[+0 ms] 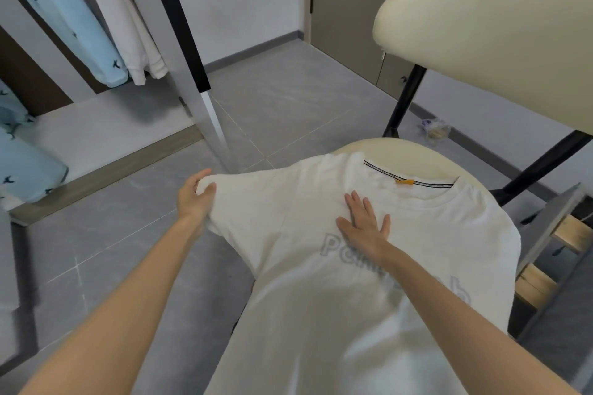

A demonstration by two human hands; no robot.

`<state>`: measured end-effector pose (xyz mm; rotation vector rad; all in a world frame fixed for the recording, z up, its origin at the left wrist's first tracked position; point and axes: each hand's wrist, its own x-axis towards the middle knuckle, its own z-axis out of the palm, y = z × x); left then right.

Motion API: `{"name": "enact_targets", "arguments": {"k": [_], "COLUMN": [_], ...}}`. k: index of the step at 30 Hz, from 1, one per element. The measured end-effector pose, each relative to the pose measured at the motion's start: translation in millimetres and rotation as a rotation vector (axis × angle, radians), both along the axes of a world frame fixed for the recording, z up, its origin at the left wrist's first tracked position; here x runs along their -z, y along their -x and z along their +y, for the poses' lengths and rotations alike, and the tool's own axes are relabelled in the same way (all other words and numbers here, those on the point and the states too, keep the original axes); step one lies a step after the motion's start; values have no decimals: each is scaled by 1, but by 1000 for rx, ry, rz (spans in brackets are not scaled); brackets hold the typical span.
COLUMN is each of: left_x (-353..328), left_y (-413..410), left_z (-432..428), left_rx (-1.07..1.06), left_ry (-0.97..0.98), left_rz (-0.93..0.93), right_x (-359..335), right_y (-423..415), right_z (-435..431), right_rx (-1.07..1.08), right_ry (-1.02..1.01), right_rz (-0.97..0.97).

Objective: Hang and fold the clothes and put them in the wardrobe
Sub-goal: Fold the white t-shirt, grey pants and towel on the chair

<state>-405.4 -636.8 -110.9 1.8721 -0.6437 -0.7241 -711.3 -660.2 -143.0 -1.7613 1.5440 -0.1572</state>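
Observation:
A white T-shirt (321, 282) with grey lettering lies face up over the seat of a cream chair (417, 154), its collar toward the backrest and its lower part hanging toward me. My left hand (194, 199) grips the end of the shirt's left sleeve and holds it out past the seat's edge. My right hand (364, 223) lies flat with fingers spread on the shirt's chest, just above the lettering. The open wardrobe (96, 125) stands at the left, with a light blue garment (64, 9) and a white garment (128, 26) hanging inside.
The wardrobe's open door (189, 51) juts out between the wardrobe and the chair. More light blue patterned cloth (22, 167) lies on the wardrobe floor. A wooden-slatted frame (552, 244) stands right of the chair. A closed grey door (359, 3) is at the back. Grey tiled floor surrounds the chair.

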Motion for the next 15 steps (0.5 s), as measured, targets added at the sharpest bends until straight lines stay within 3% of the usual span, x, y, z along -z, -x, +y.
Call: {"name": "enact_targets", "arguments": {"k": [6, 9, 12, 15], "left_x": [-23, -42, -57, -67], "left_y": [-10, -14, -9, -4], "left_z": [12, 16, 20, 21], "left_rx": [136, 209, 307, 332], "left_ry": [97, 173, 205, 190], "left_rz": [66, 127, 125, 158], "right_x": [-14, -37, -71, -91], "right_y": [-1, -17, -49, -82], "right_z": [-3, -1, 17, 47], "right_rx": [58, 141, -16, -234], "right_ry": [-5, 90, 138, 278], "right_rz": [-25, -219, -351, -238]}}
